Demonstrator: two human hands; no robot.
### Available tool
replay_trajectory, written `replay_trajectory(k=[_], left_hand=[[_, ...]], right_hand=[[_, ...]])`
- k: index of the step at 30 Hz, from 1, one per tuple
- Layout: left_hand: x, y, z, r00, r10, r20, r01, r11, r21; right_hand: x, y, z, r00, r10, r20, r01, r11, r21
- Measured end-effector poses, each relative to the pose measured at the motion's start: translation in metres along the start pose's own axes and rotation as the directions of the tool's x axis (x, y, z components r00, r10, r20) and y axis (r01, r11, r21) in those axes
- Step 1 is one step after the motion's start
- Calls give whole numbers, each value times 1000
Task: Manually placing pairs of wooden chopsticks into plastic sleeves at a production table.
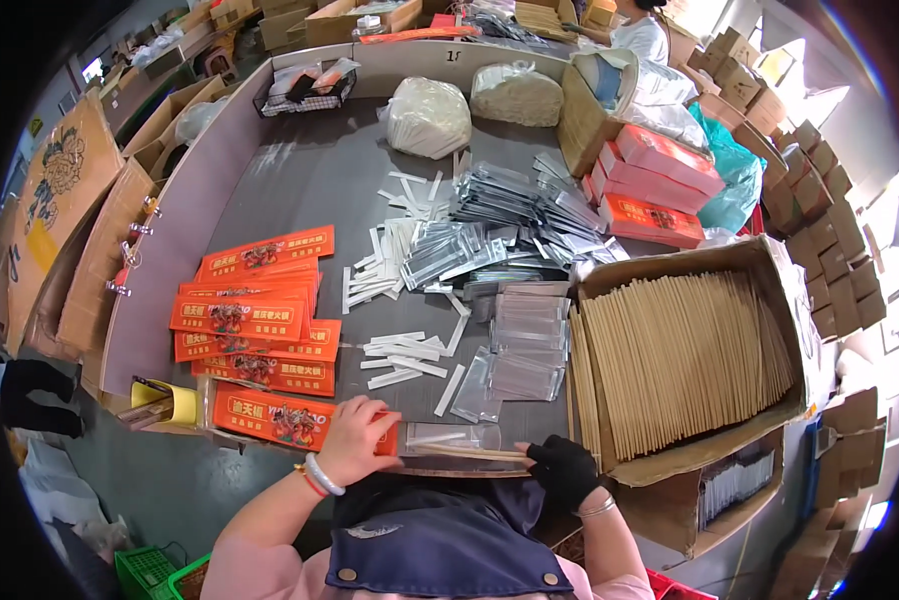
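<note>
My left hand (pixel 358 446), with a pale bangle and a red cord on its wrist, pinches the right end of a red printed paper sleeve (pixel 270 419) at the table's front edge. Its thumb and fingers are closed on the end. My right hand (pixel 562 472), in a black fingerless glove, grips the right ends of a pair of wooden chopsticks (pixel 475 453). They lie level along the edge and point toward the sleeve. Just behind them is a clear plastic packet (pixel 480 437) with a narrow white strip packet (pixel 436 438) by it.
More red sleeves (pixel 240 318) are stacked at left. White strip packets (pixel 402 358) and clear or silvery packets (pixel 530 340) cover the middle. A cardboard box (pixel 770 275) of chopsticks stands at right, near red boxes (pixel 660 185). A low wall (pixel 175 250) borders the table.
</note>
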State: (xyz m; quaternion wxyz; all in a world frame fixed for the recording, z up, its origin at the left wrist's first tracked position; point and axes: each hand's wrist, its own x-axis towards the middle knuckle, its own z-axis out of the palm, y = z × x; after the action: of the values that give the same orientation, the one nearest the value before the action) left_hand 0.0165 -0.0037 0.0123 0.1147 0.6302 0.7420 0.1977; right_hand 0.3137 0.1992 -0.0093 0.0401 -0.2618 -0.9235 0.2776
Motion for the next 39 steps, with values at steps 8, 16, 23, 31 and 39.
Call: replay_trajectory(k=[8, 16, 23, 31, 39], left_hand=[[6, 21, 22, 999, 17, 32, -17, 1000, 4], [6, 13, 33, 1000, -22, -15, 22, 1000, -20], [9, 18, 36, 1000, -11, -22, 11, 1000, -27], [2, 12, 38, 998, -44, -47, 42, 998, -37], [9, 17, 23, 998, -14, -54, 12, 1000, -20]], right_hand=[[60, -36, 71, 945, -303, -124, 321, 931, 173], [76, -51, 49, 942, -90, -324, 98, 995, 6], [132, -48, 65, 988, 152, -6, -150, 971, -188], [84, -44, 5, 983, -93, 159, 70, 987, 144], [92, -81, 54, 982, -189, 16, 189, 982, 11]])
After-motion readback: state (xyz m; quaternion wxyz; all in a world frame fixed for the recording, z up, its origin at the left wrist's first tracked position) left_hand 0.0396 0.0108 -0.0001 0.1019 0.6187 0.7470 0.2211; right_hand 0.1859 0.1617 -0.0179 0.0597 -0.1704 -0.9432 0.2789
